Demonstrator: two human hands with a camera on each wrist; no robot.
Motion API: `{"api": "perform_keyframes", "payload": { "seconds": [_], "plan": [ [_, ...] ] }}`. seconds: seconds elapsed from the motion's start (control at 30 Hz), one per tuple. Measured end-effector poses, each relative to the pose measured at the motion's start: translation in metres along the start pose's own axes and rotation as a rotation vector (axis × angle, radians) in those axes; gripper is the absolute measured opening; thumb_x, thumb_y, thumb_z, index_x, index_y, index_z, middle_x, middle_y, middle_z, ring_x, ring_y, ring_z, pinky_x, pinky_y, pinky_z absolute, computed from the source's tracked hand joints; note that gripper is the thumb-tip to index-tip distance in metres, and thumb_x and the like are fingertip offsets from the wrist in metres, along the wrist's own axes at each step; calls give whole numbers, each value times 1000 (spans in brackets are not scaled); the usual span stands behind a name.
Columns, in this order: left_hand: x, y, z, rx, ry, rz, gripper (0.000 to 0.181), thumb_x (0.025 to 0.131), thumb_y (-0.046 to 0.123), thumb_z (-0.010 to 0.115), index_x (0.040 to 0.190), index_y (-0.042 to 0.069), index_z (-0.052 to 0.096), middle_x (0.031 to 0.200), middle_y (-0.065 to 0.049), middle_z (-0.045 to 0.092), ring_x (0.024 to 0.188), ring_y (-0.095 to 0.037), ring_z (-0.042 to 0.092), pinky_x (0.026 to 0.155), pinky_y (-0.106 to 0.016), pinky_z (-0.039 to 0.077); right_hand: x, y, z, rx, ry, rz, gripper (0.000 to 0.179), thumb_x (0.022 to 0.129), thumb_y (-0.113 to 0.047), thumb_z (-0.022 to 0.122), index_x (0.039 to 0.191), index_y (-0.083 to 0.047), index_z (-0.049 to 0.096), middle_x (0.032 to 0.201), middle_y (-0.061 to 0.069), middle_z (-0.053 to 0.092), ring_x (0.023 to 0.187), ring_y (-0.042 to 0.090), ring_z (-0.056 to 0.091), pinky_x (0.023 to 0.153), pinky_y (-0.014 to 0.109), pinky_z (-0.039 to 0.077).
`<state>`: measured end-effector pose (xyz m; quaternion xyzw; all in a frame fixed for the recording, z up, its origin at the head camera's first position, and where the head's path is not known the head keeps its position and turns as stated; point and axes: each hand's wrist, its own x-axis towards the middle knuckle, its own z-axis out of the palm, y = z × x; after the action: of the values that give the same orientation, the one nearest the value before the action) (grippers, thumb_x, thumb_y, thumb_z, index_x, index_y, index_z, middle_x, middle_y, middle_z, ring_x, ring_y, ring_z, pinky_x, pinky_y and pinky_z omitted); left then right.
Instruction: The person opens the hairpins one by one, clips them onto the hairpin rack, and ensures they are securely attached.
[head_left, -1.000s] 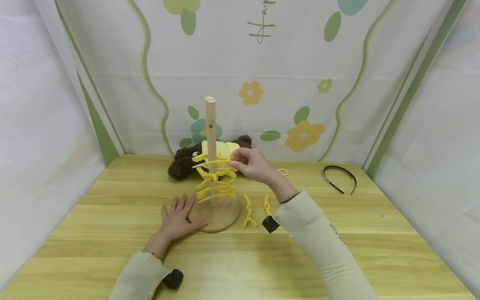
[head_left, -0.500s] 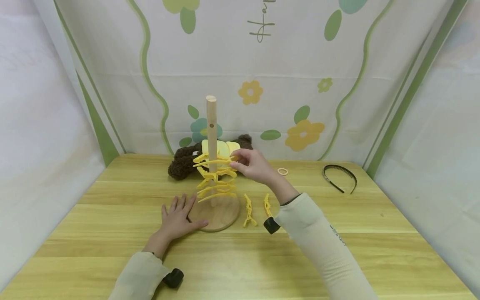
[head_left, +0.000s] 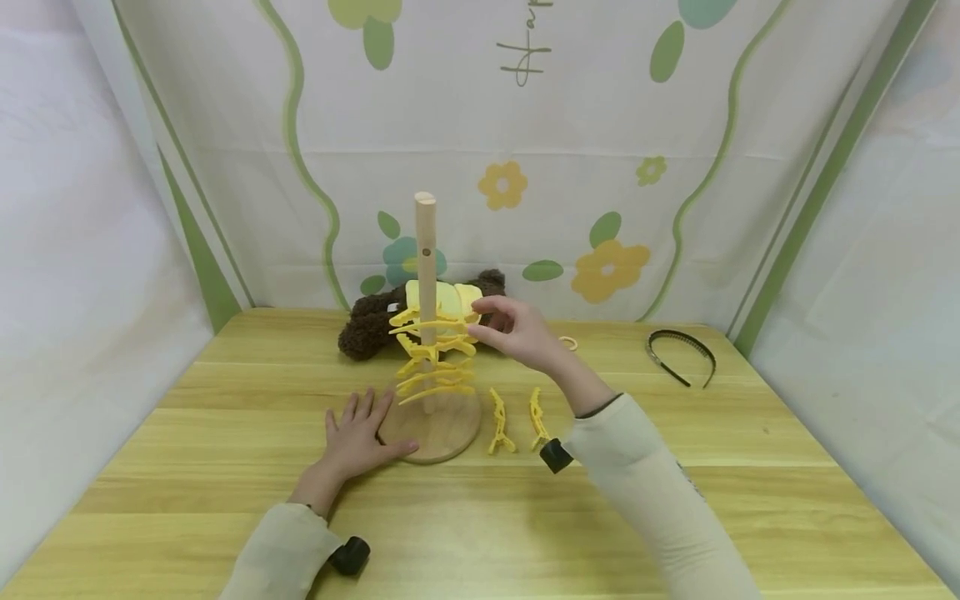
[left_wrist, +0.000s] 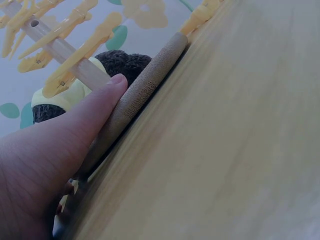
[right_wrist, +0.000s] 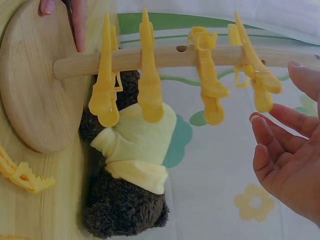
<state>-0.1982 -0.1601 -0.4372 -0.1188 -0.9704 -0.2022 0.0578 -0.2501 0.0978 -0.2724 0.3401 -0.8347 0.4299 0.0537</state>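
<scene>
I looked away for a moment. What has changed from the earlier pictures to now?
The right hand has let go of the top yellow clip, opening its pinch and shifting slightly to the right. The clip remains on the wooden post. The left hand still rests on the round base, and the two loose clips lie where they were on the table.

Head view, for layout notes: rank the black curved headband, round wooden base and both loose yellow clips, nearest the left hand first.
1. Round wooden base: touching left hand.
2. Left clip: right of base.
3. Right clip: farther right.
4. Headband: far right.
</scene>
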Motion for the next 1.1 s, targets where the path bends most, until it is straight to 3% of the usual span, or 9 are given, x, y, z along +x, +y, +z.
{"api": "perform_keyframes", "payload": {
  "seconds": [0.17, 0.47, 0.7, 0.97, 1.1],
  "plan": [
    [0, -2, 1, 0, 10, 0, 95, 67, 72, 46, 139, 16, 22, 138, -21, 17, 124, -42, 7, 87, -64, -2, -22, 8, -15, 22, 23, 52, 38, 82, -19, 61, 115, -2, 53, 109, 9, 55, 80, 19, 53, 70, 35, 42],
    [1, -4, 3, 10, 10, -5, 95, 67, 72, 45, 139, 15, 22, 138, -21, 17, 124, -42, 8, 87, -64, -2, -74, 29, -23, 17, 92, 128, 34, 82, -12, 60, 113, 1, 53, 105, 11, 56, 79, 21, 53, 69, 35, 42],
    [1, -1, 2, 6, 6, -9, 96, 66, 73, 46, 139, 15, 21, 138, -21, 17, 124, -41, 7, 87, -64, -2, -108, 41, -15, 19, 132, 240, 33, 82, -9, 59, 111, 5, 53, 102, 14, 57, 79, 24, 52, 69, 37, 43],
    [0, -1, 2, 1, 11, -10, 95, 66, 73, 45, 139, 16, 21, 138, -21, 18, 124, -41, 8, 87, -64, -2, -130, 93, 4, 87, 121, 258, 34, 81, -18, 62, 109, 1, 56, 101, 13, 58, 78, 19, 53, 68, 31, 43],
    [0, 0, 1, 0, 15, -2, 95, 67, 72, 46, 139, 15, 21, 138, -21, 17, 124, -41, 7, 87, -64, -2, -136, 105, 10, 101, 136, 237, 36, 80, -18, 62, 108, 4, 56, 99, 12, 59, 77, 19, 53, 68, 29, 43]
  ]
}}
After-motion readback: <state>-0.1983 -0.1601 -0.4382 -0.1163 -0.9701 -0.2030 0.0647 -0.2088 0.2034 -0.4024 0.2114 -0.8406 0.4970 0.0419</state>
